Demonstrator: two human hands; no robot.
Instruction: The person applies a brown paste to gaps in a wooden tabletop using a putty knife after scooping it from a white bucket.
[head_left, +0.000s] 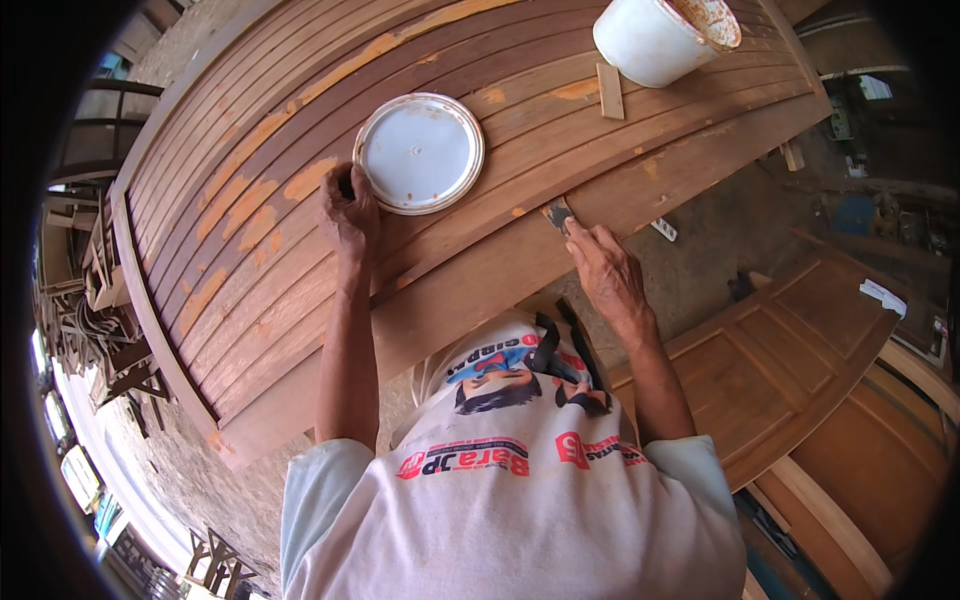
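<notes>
My left hand (350, 212) grips the rim of a round, pale bucket lid (420, 154) smeared with orange-brown filler, held over a slatted wooden panel (315, 247). Between the fingers and thumb of my right hand (606, 274) is a putty knife (556, 214). Its flat blade touches the smooth wooden border near the edge of the lowest slat. Orange patches of wood filler (259, 225) mark several slats. A white plastic bucket (652, 41), its inner wall crusted with filler, stands at the panel's far right. Beside it lies a small wooden block (610, 91).
Panelled wooden doors (780, 352) lie to the right, one bearing a folded white paper (883, 297). A white power strip (664, 229) is below the panel's near edge. Scrap wood (112, 322) is piled on the left, and a small wooden stand (217, 561) stands at lower left.
</notes>
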